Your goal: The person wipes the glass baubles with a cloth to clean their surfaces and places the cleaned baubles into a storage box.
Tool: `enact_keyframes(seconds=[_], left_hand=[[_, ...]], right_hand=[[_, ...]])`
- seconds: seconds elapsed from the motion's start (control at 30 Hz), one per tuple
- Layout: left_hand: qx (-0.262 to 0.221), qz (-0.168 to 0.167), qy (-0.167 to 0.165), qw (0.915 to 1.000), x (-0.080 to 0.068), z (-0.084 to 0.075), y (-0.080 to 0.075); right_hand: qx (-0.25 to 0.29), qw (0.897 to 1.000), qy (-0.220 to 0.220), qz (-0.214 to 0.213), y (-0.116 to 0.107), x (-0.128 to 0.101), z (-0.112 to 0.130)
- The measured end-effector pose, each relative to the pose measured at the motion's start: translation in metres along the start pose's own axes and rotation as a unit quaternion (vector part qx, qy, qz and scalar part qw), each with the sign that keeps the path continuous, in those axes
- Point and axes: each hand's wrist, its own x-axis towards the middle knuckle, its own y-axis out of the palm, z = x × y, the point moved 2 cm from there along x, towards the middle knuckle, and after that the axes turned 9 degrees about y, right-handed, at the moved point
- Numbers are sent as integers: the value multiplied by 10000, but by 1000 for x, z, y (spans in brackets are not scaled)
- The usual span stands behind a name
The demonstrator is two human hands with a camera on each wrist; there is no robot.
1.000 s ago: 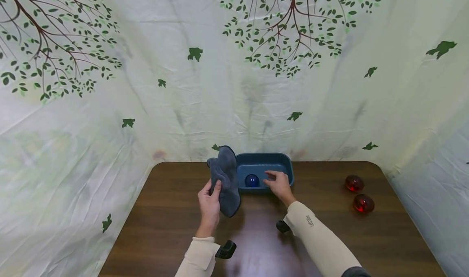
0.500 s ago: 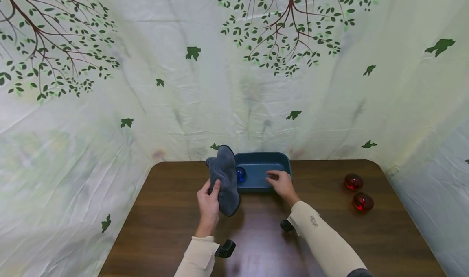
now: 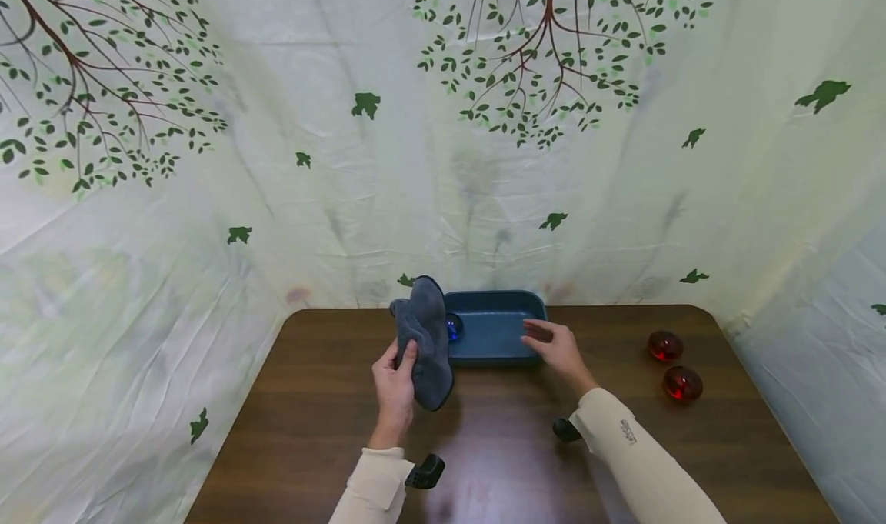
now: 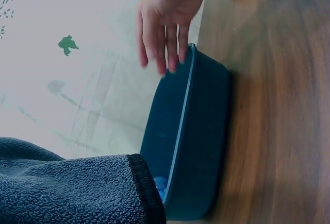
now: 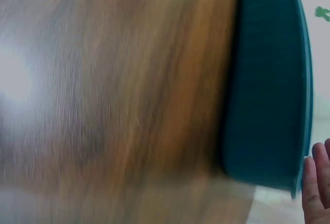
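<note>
The left hand (image 3: 393, 384) gripped a thick grey cloth (image 3: 425, 339), thumb pressed across its front, holding the fleecy fabric upright so that it draped down just above the table (image 3: 332, 432). Just right of that cloth sat a rounded, smooth-walled blue plastic bin (image 3: 495, 330), and a glossy blue ball (image 3: 453, 327) lay inside it at the end nearest the cloth, half hidden behind the fabric. The right hand (image 3: 557, 348) hovered with straight, relaxed fingers at the bin's far end, holding nothing; whether its fingertips touched the rim was hard to tell. Judging by this, the blue ball was already binned, while two shiny red balls (image 3: 673, 364) well to the right of the right hand remained on the dark wood-grain surface.
</note>
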Motion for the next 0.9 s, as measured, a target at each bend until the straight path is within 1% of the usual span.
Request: enact_keyframes(seconds=[0.07,0.17,0.27,0.33,0.5,0.67,0.9], left_hand=[[-10,-16,2,10000,0,0,-1],[-46,-37,16,10000,0,0,-2],[-93,-64,24,9999,0,2,-4],[-118,-59,21,9999,0,3,-5],[-80,-87,30,9999,-1,2,-8],[-55,-61,3,10000,-2,1,-9],[-5,25,-51,10000,-3,1,-9]], right_hand=[[101,9999,-39,-37,-11,-4,1],[239,9993,-180,-216,-30,-8,0],[235,9983,-293,-438,-52,-13,-4],[134,9975,-318,-609,-66,-17,-6],[-133,9957,-230,-885,-99,-36,-13],[-448,9920,-126,-1173,-127,-56,-21],[-459,9850,132,-1658,-157,-78,-37]])
